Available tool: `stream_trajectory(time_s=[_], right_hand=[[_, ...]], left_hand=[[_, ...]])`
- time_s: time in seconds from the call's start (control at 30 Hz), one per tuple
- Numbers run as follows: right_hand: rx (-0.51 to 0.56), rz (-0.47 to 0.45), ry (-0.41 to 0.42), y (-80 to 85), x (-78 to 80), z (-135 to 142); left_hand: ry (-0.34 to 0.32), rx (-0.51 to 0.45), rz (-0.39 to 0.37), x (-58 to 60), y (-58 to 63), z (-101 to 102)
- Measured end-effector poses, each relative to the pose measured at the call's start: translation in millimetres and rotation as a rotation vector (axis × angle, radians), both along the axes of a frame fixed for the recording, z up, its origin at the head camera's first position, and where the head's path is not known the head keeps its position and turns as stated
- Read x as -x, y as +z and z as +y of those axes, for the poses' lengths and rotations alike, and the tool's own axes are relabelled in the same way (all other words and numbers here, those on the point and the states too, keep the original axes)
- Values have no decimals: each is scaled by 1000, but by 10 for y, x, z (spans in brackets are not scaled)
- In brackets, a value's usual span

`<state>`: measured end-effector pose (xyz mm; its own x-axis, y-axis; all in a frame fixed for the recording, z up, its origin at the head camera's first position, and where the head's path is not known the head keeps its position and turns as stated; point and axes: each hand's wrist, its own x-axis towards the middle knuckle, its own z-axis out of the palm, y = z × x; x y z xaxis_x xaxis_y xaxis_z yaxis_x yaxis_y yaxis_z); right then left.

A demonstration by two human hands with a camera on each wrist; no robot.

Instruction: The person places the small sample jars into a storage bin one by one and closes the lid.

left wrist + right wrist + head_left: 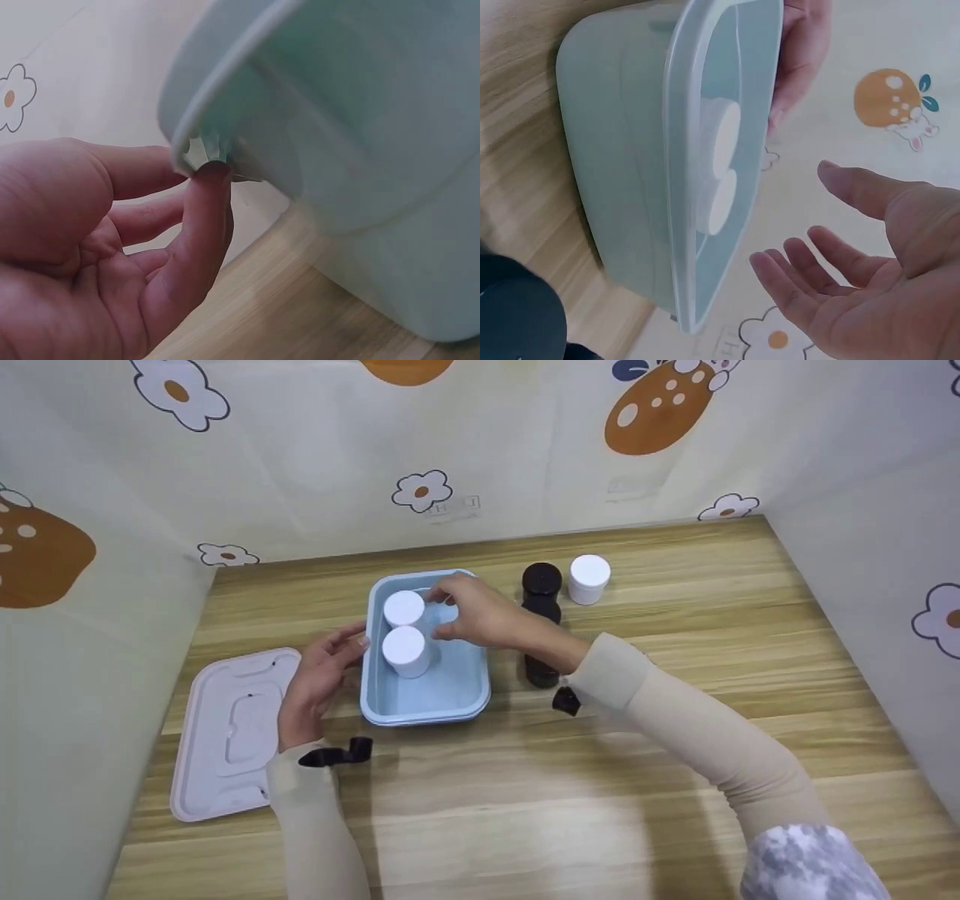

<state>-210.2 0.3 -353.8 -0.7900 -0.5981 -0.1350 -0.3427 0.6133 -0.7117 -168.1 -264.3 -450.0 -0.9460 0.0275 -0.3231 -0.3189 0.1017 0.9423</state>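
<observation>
A light blue plastic bin [457,682] stands on the wooden table with two white round-capped jars [406,649] inside, one behind the other along its left side. My left hand [321,679] holds the bin's left rim by the fingertips; in the left wrist view a finger [199,240] is bent up under the rim. Over the back right part of the bin, my right hand [480,611] hovers with thumb and fingers spread and nothing between them. In the right wrist view its fingers [787,289] are apart from both jars.
A whitish lid [214,750] lies flat left of the bin, partly behind the left arm. Right of the bin stand a black bottle [541,579], half hidden by the right forearm, and another white jar [589,579]. Printed curtains [510,450] enclose the table's back and sides.
</observation>
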Motion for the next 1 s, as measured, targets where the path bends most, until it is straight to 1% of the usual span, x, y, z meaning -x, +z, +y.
stream_trajectory(time_s=[0.2,0.3,0.47,0.63,0.7,0.8,0.87,1.0], right_hand=[[63,20,-50,64,2,223],[102,43,-92,98,7,367],[187,78,-169,143,37,613],[294,93,-203,160,103,871],[327,101,-216,144,138,972],[356,139,-245,77,192,1115],[366,165,-260,10,233,1209],[404,173,-292,-141,294,1391]], left_hand=[[20,32,9,-13,-1,3],[14,33,0,-12,0,13],[6,38,0,-5,-1,15],[5,60,-1,-7,6,12],[2,69,3,-6,2,12],[-1,67,5,-4,-16,12],[1,62,1,-2,-19,10],[2,35,2,5,-9,22]])
